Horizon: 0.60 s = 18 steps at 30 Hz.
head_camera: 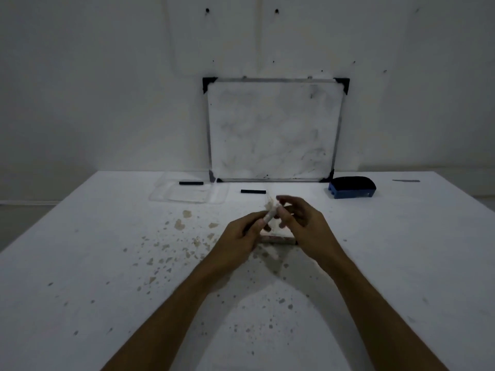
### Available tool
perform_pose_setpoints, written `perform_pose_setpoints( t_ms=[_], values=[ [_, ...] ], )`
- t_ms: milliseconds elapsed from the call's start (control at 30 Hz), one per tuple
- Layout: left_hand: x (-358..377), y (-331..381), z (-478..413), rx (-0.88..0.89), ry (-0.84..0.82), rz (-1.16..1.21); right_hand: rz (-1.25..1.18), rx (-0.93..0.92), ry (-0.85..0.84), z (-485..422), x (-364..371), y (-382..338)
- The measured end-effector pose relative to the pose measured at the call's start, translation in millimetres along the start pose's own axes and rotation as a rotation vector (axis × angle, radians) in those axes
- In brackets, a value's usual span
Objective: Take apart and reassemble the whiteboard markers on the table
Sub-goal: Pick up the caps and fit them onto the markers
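My left hand [241, 234] grips a pale marker barrel [269, 214] that tilts up to the right over the middle of the table. My right hand [301, 219] is at the barrel's upper end, its fingers blurred and curled around that end; what it pinches is too blurred to tell. A second pale marker [276, 239] lies flat on the table just under both hands. Farther back lie two black stick-like marker parts, one [253, 191] in front of the whiteboard and one [191, 183] beside the clear tray.
A small whiteboard [273, 129] leans against the wall at the back. A blue and black eraser [352, 187] sits at its right. A clear plastic tray [187, 195] lies at the back left. The white table [80, 263] is chipped and stained with brown spots.
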<state>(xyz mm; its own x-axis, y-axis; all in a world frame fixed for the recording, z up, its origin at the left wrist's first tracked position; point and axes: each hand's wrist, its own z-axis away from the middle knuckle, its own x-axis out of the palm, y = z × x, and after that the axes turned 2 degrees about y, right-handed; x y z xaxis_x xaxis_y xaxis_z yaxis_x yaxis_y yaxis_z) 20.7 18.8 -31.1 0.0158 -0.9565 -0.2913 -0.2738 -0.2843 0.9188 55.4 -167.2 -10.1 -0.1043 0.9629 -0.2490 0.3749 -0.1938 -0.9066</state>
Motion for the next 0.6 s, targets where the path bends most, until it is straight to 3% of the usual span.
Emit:
perform_pose_setpoints(
  t_ms=[133,300,500,600],
  values=[
    [15.9,23.8,-6.6,-0.094,0.106,0.204,-0.106,0.092,0.201,2.6,0.6,-16.2],
    [19.4,41.1,-18.0,-0.257,0.095,0.352,0.092,0.164,0.169,21.7,-6.8,-12.5],
    [46.1,50.8,-36.4,-0.316,-0.004,0.275,0.247,0.113,0.211,35.4,-18.8,-4.8],
    [65.0,46.8,-45.8,-0.26,0.0,0.011,0.351,0.146,0.299,30.0,-44.1,4.3]
  ],
)
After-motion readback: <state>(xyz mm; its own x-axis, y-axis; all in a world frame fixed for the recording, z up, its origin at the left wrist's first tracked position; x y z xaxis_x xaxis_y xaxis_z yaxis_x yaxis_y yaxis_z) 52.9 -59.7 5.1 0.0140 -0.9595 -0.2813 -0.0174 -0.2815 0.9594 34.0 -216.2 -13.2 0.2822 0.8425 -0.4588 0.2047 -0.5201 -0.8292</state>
